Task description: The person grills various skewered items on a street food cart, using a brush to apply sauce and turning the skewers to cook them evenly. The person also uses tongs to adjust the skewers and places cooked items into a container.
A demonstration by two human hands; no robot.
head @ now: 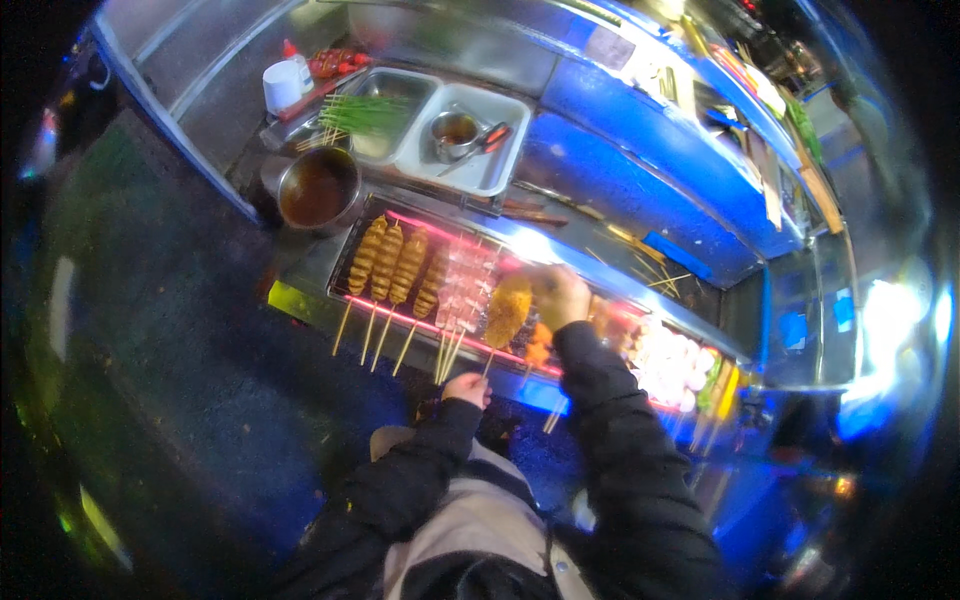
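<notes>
My left hand point(469, 390) is closed on the lower end of a wooden skewer that bears a flat, seasoned brown piece of food point(508, 311) over a long narrow grill point(405, 321). Beyond and to the right, my right hand point(566, 296) is blurred above the grill, its fingers bent; whether it holds something cannot be told. Between my hands lie orange pieces on a skewer point(538, 345). Left of the flat piece are pale pink meat skewers point(465, 285) and several browned spiral-cut skewers point(401, 266), their sticks pointing towards me. White round pieces point(667, 364) glare at the right.
Behind the grill stand a pot of brown liquid point(319, 187), a metal tray with green vegetable skewers point(367, 116) and a white tray point(506, 169) holding a small metal cup point(454, 135). Squeeze bottles point(298, 66) stand at the back left. Loose sticks point(660, 274) lie behind the grill.
</notes>
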